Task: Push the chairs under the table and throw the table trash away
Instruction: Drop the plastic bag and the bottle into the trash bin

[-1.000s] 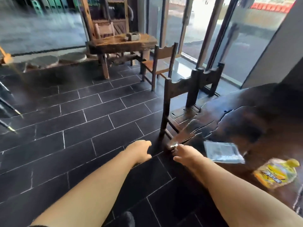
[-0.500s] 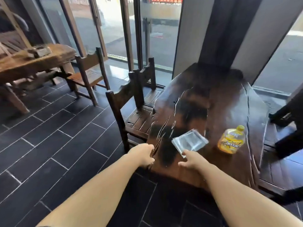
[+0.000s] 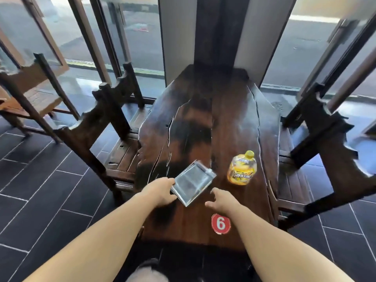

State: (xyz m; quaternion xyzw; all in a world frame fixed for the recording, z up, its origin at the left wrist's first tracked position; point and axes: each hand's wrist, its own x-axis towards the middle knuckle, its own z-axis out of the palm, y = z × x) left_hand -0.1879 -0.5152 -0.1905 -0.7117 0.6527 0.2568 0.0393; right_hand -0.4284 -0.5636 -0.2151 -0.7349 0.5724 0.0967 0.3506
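A clear plastic packet [image 3: 192,183] lies tilted on the near part of the dark wooden table [image 3: 203,123]. My left hand [image 3: 160,191] holds its near-left edge, and the fingertips are hidden behind the plastic. Just right of the packet, my right hand [image 3: 222,201] is over the table with loosely spread fingers, holding nothing. A yellow drink pouch [image 3: 242,169] lies farther right on the table. One dark wooden chair [image 3: 97,123] stands at the table's left side and another dark chair [image 3: 327,143] at its right, both seats partly under the top.
A red round sticker with a 6 [image 3: 220,223] marks the table's near end. A lighter wooden chair [image 3: 30,88] stands at far left. Glass doors and a pillar [image 3: 215,31] close off the far side. Dark floor tiles [image 3: 40,190] surround the table.
The view has swung to face the table's end. My left hand moved from the table's left edge onto the packet. My right hand came off the packet and shifted right.
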